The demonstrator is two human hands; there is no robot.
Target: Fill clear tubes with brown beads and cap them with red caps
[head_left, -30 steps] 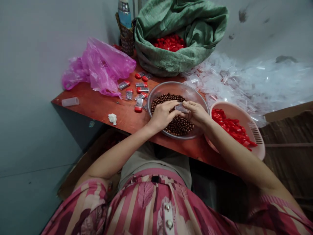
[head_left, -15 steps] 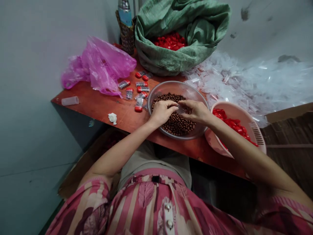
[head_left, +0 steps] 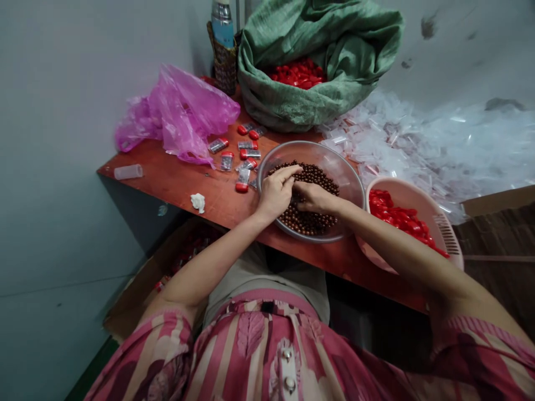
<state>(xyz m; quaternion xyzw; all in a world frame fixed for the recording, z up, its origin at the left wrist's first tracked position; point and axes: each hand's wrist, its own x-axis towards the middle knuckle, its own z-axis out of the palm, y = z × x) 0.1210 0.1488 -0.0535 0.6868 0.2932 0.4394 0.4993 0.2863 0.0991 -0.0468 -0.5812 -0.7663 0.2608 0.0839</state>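
Appears to be gathering beads [head_left: 313,224] inside the bowl [head_left: 352,177], with left hand [head_left: 275,195] and right hand [head_left: 316,198] close together within its rim, cannot tell whether grasping anything, and likely calls next for securing beads over the bowl.

The person shows two hands: a left hand [head_left: 273,196] and a right hand [head_left: 317,199]. There is one bowl [head_left: 349,179], one pink basket [head_left: 413,195], one green sack [head_left: 284,106], one purple bag [head_left: 192,111], one flask [head_left: 222,27] — and at least eight red-capped containers [head_left: 227,161]. Beads [head_left: 320,177], red pieces [head_left: 403,220] and clear cases [head_left: 418,150] — too many to count.
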